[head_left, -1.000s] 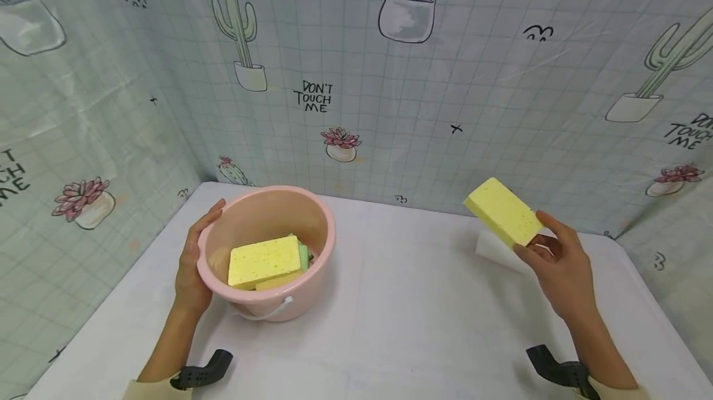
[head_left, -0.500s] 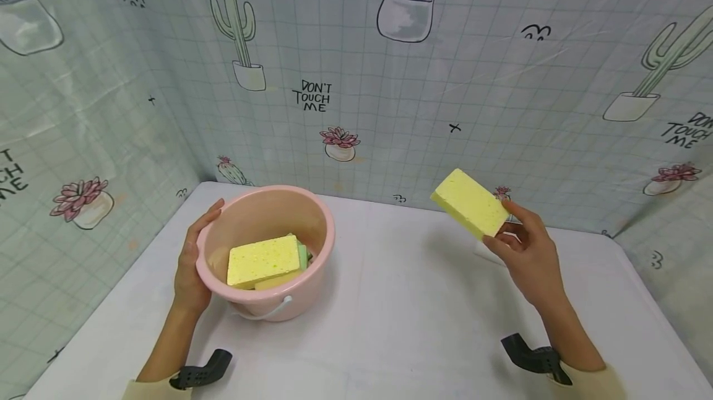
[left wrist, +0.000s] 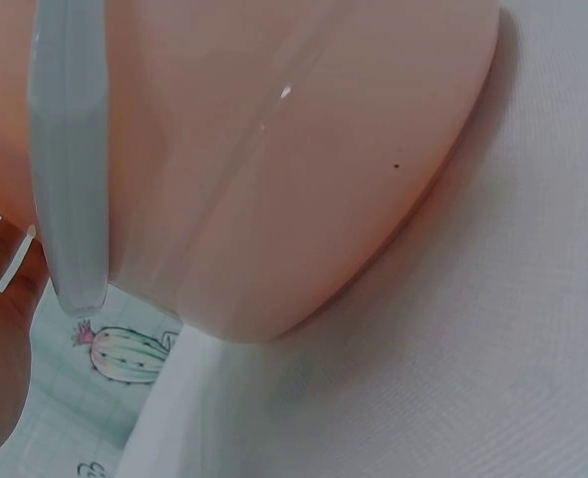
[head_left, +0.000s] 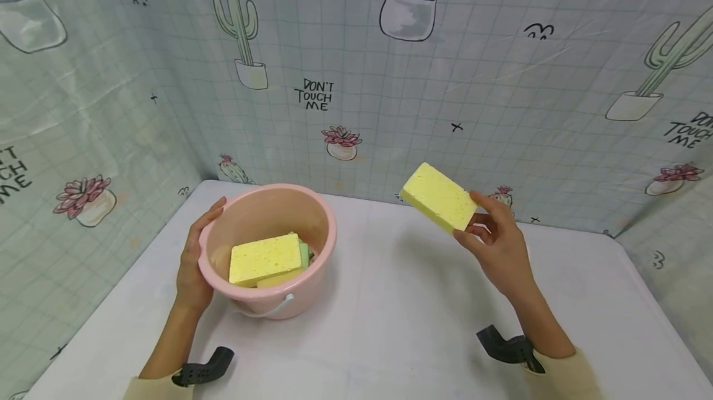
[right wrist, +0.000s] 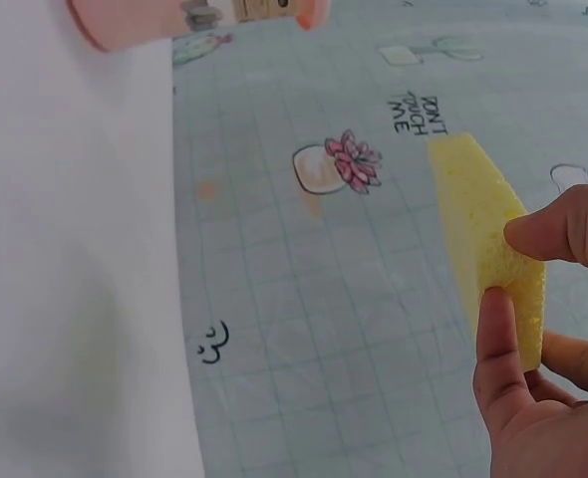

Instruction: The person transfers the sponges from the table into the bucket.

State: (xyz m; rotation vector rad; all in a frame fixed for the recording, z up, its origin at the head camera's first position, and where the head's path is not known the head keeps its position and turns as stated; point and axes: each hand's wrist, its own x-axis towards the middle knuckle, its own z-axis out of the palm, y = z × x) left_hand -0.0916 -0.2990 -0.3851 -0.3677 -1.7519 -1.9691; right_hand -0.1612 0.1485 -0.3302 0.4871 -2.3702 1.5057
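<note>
A pink bucket (head_left: 305, 293) with a white handle (left wrist: 71, 149) stands upright on the left of the table. My left hand (head_left: 193, 270) rests against its outer left side below the rim, fingers extended along the wall; the thumb is hidden. Inside lies a yellow sponge (head_left: 264, 259), with another yellow edge beneath it and a green piece (head_left: 304, 254) beside it. To the right, my right hand (head_left: 497, 248) pinches one end of another yellow sponge (head_left: 440, 197) between thumb and fingers. It is raised above the table, tilted, apart from the bucket.
The white table (head_left: 379, 326) runs back to a grid-patterned cloth (head_left: 390, 96) printed with cacti, which also covers the left and right sides. A black band (head_left: 203, 368) sits on the left wrist and another black band (head_left: 509, 347) on the right.
My right hand has moved left with the sponge, bringing it closer to the bucket and slightly higher in the view. The left hand and bucket have stayed in place.
</note>
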